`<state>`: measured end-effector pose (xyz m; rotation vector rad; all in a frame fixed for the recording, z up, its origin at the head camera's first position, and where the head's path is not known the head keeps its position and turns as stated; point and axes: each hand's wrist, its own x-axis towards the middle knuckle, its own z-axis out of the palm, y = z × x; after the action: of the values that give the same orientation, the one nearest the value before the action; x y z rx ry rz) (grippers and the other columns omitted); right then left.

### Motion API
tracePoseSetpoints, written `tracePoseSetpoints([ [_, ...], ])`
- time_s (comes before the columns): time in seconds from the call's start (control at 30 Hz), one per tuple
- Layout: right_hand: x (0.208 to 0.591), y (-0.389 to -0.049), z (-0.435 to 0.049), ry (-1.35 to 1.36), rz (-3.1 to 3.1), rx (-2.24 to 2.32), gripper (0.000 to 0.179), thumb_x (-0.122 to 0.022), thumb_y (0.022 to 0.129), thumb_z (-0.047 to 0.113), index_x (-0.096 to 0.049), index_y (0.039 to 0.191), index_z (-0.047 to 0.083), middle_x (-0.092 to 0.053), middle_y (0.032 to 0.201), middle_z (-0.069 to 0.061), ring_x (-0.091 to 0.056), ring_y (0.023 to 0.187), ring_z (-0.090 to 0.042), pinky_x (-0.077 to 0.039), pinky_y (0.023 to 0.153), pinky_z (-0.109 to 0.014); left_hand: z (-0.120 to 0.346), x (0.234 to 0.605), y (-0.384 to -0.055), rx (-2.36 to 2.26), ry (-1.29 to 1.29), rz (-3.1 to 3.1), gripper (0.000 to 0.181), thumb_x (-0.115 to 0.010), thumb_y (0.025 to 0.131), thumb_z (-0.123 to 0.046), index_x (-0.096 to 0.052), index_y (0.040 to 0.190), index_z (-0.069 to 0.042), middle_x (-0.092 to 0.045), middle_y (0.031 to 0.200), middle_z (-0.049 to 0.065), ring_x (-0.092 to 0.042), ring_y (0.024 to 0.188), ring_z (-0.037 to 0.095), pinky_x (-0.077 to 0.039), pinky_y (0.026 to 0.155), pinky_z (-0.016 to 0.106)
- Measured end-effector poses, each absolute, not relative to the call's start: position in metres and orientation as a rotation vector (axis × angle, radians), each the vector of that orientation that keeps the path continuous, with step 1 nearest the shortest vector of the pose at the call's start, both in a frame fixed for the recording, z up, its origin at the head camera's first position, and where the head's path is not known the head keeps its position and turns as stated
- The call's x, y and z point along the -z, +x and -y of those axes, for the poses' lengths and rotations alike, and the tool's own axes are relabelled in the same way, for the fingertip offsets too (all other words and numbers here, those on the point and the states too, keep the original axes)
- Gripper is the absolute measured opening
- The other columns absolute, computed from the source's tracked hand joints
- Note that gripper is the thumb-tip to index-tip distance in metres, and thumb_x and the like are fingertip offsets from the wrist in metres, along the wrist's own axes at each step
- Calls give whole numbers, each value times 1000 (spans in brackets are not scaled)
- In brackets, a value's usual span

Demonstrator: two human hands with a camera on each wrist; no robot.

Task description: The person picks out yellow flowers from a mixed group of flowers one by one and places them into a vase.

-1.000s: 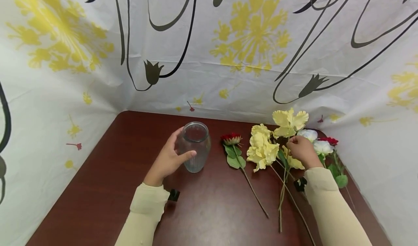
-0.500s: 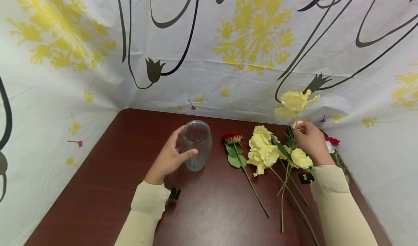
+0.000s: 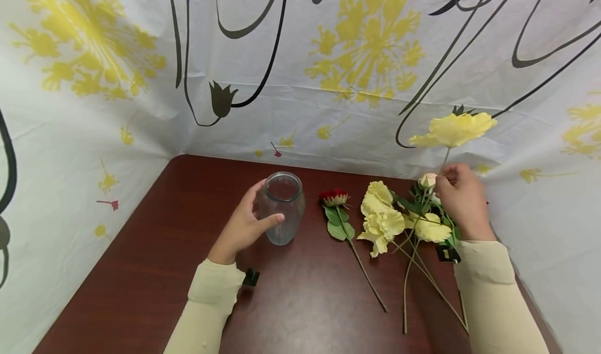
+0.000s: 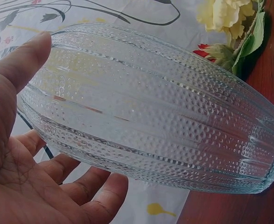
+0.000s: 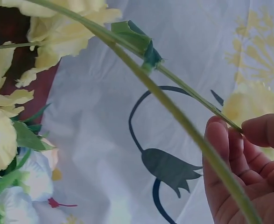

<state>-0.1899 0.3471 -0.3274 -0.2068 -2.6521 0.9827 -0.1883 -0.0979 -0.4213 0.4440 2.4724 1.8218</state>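
Flower-printed white cloth (image 3: 291,129) borders the red-brown table (image 3: 310,302) on 3 sides.

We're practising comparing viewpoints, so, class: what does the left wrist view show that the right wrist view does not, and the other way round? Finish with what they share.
Only the left wrist view: the left hand at the glass vase, and a red flower.

Only the right wrist view: the right hand pinching a green stem, and white flowers.

Both: yellow flowers, green leaves, the printed cloth and part of the red-brown table.
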Motion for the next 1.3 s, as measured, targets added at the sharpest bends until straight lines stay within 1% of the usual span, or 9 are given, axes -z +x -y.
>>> tracePoseSetpoints([
  [0.2, 323, -188, -342, -186, 2535, -1021, 31, -44, 100, 19, -50, 123, -1, -60, 103, -14, -57, 70, -2, -47, 56, -20, 97, 419, -189, -1824, 418, -2456, 96, -81, 85, -31, -20, 158, -23, -23, 159, 8, -32, 141, 35, -36, 107, 57],
  [0.5, 312, -183, -339, -213, 2407, -1022, 19, -47, 98, 13, -53, 113, 3, -58, 91, 2, -59, 68, -2, -47, 56, -16, 94, 387, -172, -1812, 417, -2445, 91, -78, 88, -22, -21, 158, -11, -24, 158, 15, -32, 140, 39, -35, 107, 57],
  [0.6, 306, -179, -336, -229, 2373, -1008, 17, -48, 98, 15, -54, 112, 6, -58, 90, 5, -59, 68, 0, -47, 57, -15, 94, 385, -170, -1822, 423, -2441, 91, -78, 88, -23, -21, 158, -11, -24, 158, 15, -32, 140, 39, -35, 108, 57],
  [0.73, 300, -175, -331, -229, 2306, -1036, 10, -49, 99, 15, -55, 107, 17, -56, 92, 7, -60, 69, 0, -47, 59, -14, 94, 385, -170, -1835, 414, -2431, 91, -79, 87, -22, -22, 157, -12, -25, 157, 15, -32, 140, 38, -35, 108, 57],
  [0.83, 296, -172, -329, -250, 2285, -1046, 12, -49, 100, 18, -54, 108, 24, -55, 94, 8, -60, 71, -2, -46, 58, -14, 94, 386, -171, -1831, 403, -2433, 91, -79, 87, -22, -22, 157, -12, -25, 157, 14, -33, 140, 37, -35, 108, 56],
  [0.93, 293, -169, -327, -280, 2278, -1053, 13, -48, 101, 21, -54, 113, 23, -54, 97, 9, -60, 73, -1, -46, 58, -13, 94, 388, -172, -1830, 405, -2431, 91, -79, 87, -22, -22, 157, -12, -25, 158, 14, -33, 140, 37, -35, 108, 56],
  [1.1, 289, -163, -322, -262, 2219, -1106, 14, -48, 102, 20, -54, 114, 22, -55, 98, 7, -61, 70, -2, -48, 59, -13, 96, 412, -184, -1836, 429, -2454, 94, -81, 85, -31, -22, 158, -21, -25, 158, 9, -33, 140, 34, -36, 107, 56],
  [1.17, 288, -161, -321, -249, 2181, -1147, 13, -49, 102, 18, -54, 113, 21, -56, 98, 5, -62, 70, -4, -49, 58, -14, 97, 422, -189, -1843, 438, -2466, 95, -82, 83, -35, -23, 157, -24, -27, 158, 6, -34, 139, 32, -37, 106, 56],
  [1.3, 287, -159, -316, -208, 2052, -1312, 13, -52, 100, 12, -56, 112, 12, -58, 98, -4, -64, 72, -10, -52, 58, -16, 97, 422, -189, -1857, 454, -2463, 94, -82, 83, -39, -25, 156, -24, -28, 156, 5, -35, 139, 32, -37, 106, 56],
])
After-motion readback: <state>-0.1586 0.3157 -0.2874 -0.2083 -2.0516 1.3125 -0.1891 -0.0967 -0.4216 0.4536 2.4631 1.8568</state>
